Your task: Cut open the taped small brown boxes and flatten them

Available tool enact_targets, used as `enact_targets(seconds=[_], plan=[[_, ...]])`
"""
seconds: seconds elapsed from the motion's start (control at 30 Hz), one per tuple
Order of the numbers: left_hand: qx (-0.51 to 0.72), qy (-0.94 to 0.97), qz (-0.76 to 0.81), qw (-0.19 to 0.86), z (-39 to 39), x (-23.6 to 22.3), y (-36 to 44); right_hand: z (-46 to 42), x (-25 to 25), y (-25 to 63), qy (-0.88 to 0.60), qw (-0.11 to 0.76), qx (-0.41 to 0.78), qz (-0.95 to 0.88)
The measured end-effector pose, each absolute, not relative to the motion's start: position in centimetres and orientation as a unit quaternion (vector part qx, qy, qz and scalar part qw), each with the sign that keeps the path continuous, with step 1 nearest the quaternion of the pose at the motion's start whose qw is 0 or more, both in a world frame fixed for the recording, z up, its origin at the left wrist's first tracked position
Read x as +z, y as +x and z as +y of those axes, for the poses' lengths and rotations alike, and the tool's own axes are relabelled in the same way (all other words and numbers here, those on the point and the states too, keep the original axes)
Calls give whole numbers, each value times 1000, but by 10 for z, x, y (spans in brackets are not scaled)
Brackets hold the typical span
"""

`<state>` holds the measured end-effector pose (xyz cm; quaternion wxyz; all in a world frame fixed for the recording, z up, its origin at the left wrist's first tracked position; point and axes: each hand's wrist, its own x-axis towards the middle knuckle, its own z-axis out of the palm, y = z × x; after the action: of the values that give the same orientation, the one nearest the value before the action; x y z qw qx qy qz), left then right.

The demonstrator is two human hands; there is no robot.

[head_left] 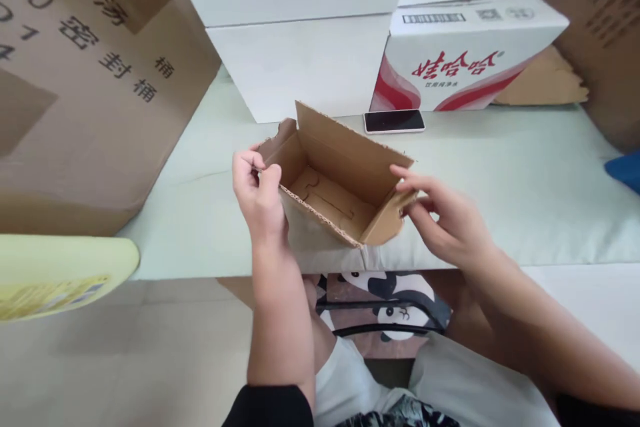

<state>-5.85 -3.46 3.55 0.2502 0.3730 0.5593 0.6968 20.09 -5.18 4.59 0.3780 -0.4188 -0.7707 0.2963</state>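
A small brown cardboard box [345,177] with its top open is between my hands, over the front edge of the pale green cloth-covered surface [200,213]. Its inside holds nothing that I can see except slot lines cut in the bottom panel. My left hand [260,193] pinches the box's left end near a short flap, thumb toward me. At the other end, my right hand [440,213] grips the right flap, with the index finger along the far panel's corner. The far long panel stands up, tilted back.
Behind the box lies a phone [394,121], screen up. White cartons [305,60] and a red-and-white water carton [450,67] stand at the back. A large brown carton [90,113] fills the left, above a yellow-green object [60,270]. Something blue [625,170] shows at the right edge.
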Motion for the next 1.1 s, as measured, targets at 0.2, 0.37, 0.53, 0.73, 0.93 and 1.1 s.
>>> enact_targets(seconds=[0.2,0.37,0.53,0.73,0.93,1.1], plan=[[682,406,575,198,-25,25,-50,-30,13,191,-437,432,256,-747],[609,480,608,174,-23,16,-52,-29,2,185,-482,512,156,-694],[538,569,617,82,-28,3,-58,-30,1,184,-360,484,253,-756],[446,650,611,66,-31,3,-58,-34,-6,203,-339,457,380,-729],[482,594,639,86,-26,2,-60,-19,-29,209,-512,383,503,-582],[555,494,656,129,-20,-7,-77,-12,-28,206,-534,275,488,-633]])
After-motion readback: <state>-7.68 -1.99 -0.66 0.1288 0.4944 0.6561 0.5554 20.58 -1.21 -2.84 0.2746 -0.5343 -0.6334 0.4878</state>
